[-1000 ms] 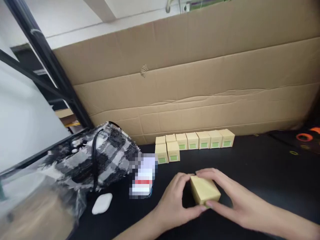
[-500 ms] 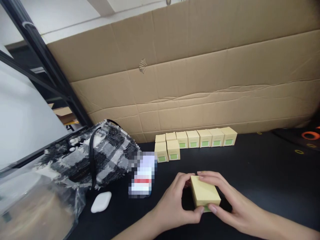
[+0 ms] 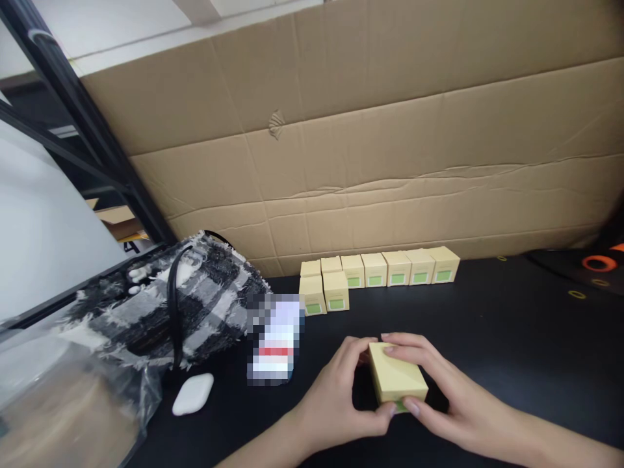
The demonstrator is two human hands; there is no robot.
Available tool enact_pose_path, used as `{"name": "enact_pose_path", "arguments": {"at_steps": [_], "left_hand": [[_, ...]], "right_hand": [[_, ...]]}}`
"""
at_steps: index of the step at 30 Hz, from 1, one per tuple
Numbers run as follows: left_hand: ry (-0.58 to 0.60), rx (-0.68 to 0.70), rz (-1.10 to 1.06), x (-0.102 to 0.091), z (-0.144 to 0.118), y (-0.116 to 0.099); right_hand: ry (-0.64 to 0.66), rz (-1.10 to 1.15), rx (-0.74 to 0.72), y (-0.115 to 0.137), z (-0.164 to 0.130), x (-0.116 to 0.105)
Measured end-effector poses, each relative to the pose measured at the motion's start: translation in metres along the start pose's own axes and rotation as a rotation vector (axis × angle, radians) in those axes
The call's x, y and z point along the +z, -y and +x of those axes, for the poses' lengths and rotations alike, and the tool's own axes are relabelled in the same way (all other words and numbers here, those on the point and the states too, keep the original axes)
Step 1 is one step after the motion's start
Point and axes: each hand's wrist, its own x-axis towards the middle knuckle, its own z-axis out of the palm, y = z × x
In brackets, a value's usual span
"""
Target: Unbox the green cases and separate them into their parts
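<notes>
Leaning across the upper left of the frame, a black metal post stands above a crinkled, see-through plastic bag with something tan inside. Next comes a black, grey and white plaid bag, its woven cloth shaggy with frayed fringe. A smooth, rounded white case lies just beside it at lower left, then a phone, its screen blurred into blocks.

Right of the phone, small cream cartons with green panels stand in a row, two more in front at its left end; behind rises a creased, matte cardboard sheet.

At lower centre, the left hand grips the left side of a pale yellow box, sharp-edged and flat-topped, over the black table. The right hand grasps its right side, fingers on the top, thumb on the near edge. Whether the box rests on the table cannot be told. The step in hand appears to be steadying it two-handed; the next move probably calls for even, light pressure on thin card.

At far right lies an orange ring.
</notes>
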Motion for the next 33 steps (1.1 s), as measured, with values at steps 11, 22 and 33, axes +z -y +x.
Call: {"name": "enact_pose_path", "arguments": {"at_steps": [11, 22, 33], "left_hand": [[0.005, 0.010, 0.011, -0.0014, 0.0015, 0.0026], [0.016, 0.057, 0.049, -0.0037, -0.0013, -0.0042], [0.023, 0.051, 0.004, -0.0008, -0.0027, 0.0017]], "right_hand": [[-0.040, 0.012, -0.001, 0.0005, -0.0002, 0.0002], [-0.078, 0.029, -0.022, 0.0014, 0.0002, 0.0007], [-0.052, 0.031, -0.076, 0.0090, 0.0084, -0.0083]]}}
